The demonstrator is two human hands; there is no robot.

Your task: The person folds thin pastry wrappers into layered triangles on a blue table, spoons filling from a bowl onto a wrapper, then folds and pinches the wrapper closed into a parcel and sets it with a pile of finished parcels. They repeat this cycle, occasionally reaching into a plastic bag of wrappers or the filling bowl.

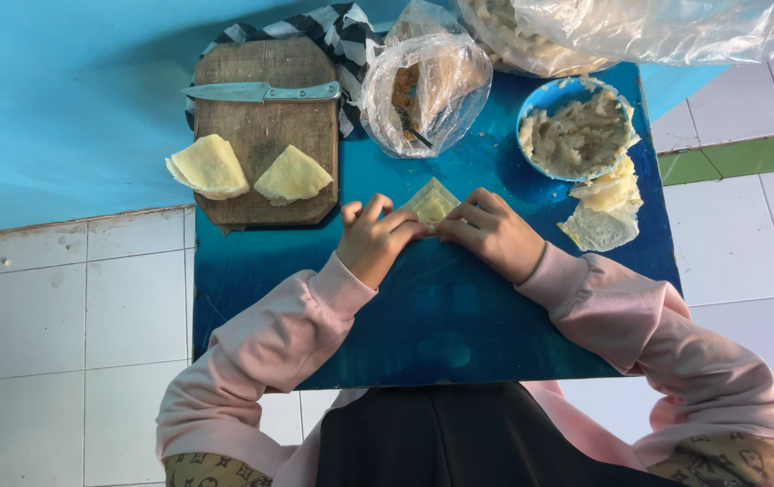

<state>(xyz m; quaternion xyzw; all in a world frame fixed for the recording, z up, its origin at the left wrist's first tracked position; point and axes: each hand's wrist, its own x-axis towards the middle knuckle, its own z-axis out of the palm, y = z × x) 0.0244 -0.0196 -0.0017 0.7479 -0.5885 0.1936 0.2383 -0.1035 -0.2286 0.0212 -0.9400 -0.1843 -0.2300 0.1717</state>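
A pale yellow pastry sheet (432, 202), folded into a triangle, lies on the blue table (459, 316). My left hand (373, 239) presses on its left edge with the fingers bent. My right hand (493, 233) grips its right edge with the fingertips. Both arms wear pink sleeves. To the right, a blue bowl (540, 97) holds a beige mashed filling (581, 133). A loose stack of pastry sheets (605, 209) lies just below the bowl.
A wooden cutting board (265, 99) at the back left carries a knife (261, 91) and two folded pastry triangles (292, 176). A clear plastic bag (425, 86) with brown crumbs stands beside it. A larger plastic bag (640, 32) lies at the back right. White floor tiles surround the table.
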